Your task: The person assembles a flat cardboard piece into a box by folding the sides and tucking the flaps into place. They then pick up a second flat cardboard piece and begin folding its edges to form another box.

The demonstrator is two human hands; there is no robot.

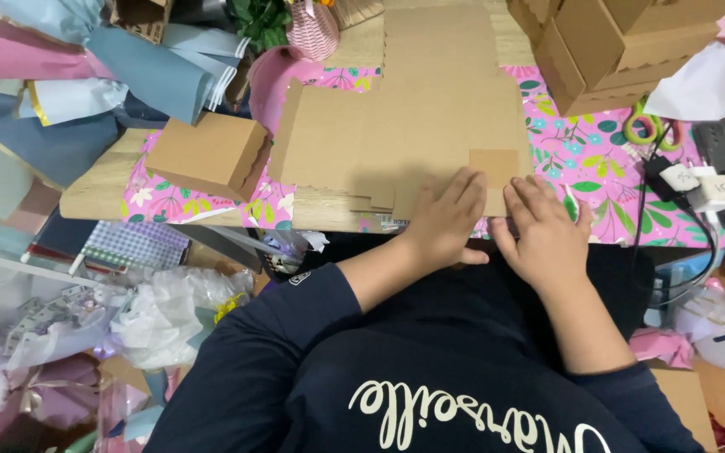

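- Here, both hands flat and open, holding nothing: left hand [446, 220] and right hand [547, 231] side by side, palms pressing down on the near edge of a flat brown cardboard sheet [404, 126].
- Spread out on the surface [98, 189] just past the fingertips, over a pink flowery cover [585, 159], near edge right at the surface's front.
- Probably light and thin, stiff enough to stay flat, yet easy to bend along its fold lines. Not slippery, not easy to break, but easy to crease.
- Best spots to take hold: the side flaps or the wavy-cut edges, one hand on each side.
- A small brown square flap [494, 166] just ahead of the fingers, between the two hands.
- A folded-up brown box [207, 155] well off to the left of the left hand.
- More brown boxes [623, 46] stacked far ahead of the right hand.
- A white charger plug [712, 193] with black wires to the right of the right hand.
- Rolls of blue and pink paper [86, 67] far off to the left.
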